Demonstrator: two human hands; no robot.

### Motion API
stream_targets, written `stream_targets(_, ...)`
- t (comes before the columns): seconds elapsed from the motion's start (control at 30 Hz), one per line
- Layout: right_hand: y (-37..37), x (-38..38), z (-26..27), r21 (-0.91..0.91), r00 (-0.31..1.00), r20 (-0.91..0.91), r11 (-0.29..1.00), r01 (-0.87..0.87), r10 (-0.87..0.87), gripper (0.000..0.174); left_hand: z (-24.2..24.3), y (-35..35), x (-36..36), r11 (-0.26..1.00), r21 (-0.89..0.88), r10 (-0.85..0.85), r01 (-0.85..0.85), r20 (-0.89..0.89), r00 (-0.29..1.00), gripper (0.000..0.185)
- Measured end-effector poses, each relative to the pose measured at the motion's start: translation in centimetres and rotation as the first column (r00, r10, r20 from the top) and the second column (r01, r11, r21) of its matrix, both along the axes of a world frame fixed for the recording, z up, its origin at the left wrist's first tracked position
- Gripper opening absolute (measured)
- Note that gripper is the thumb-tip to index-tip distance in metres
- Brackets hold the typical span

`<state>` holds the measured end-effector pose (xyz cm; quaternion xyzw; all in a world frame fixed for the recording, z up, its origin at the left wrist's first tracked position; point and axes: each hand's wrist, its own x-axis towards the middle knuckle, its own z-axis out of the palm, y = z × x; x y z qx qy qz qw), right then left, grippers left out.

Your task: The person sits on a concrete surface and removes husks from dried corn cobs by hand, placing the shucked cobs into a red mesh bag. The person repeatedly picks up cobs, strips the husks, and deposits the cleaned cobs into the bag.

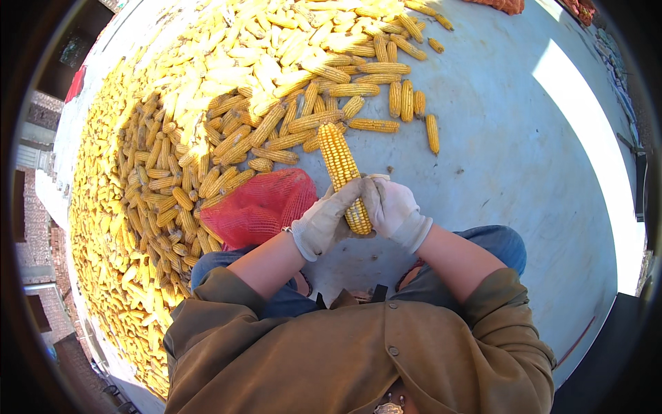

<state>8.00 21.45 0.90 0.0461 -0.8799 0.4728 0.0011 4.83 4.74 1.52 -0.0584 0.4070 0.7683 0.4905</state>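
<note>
Both of my hands wear whitish work gloves and meet at one yellow corn cob (339,158) in front of me. My left hand (328,220) is closed around the cob's lower part, its thumb across the kernels. My right hand (390,207) presses against the cob's right side with its fingers bent; a small pale strip, perhaps husk, shows at its top. The cob points away from me, tilted slightly left. Beside my left hand a red mesh bag (261,207) lies crumpled against the heap of corn cobs (170,181).
The heap spreads over the left and far side of the grey floor (491,155). A few loose cobs, one being a corn cob (432,134), lie at its right edge. Filled red mesh sacks (501,4) stand at the far right. My bent knees flank my hands.
</note>
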Motion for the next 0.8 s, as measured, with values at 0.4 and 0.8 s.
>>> stream_targets(0.4, 7.1, -3.8, 2.4, 0.615, 0.925, 0.377, 0.734, -0.288, 0.047, 0.028, 0.3, -2.1, -0.7, 0.996, 0.092, 0.011, -0.023, 0.131, 0.991, 0.059)
stream_targets(0.8, 5.4, -4.0, -0.3, -0.046, 0.976, -0.033, 0.976, 0.214, -0.215, 0.035, 0.4, -2.3, -0.1, 0.957, 0.226, -0.205, 0.182, 0.08, 0.976, 0.063)
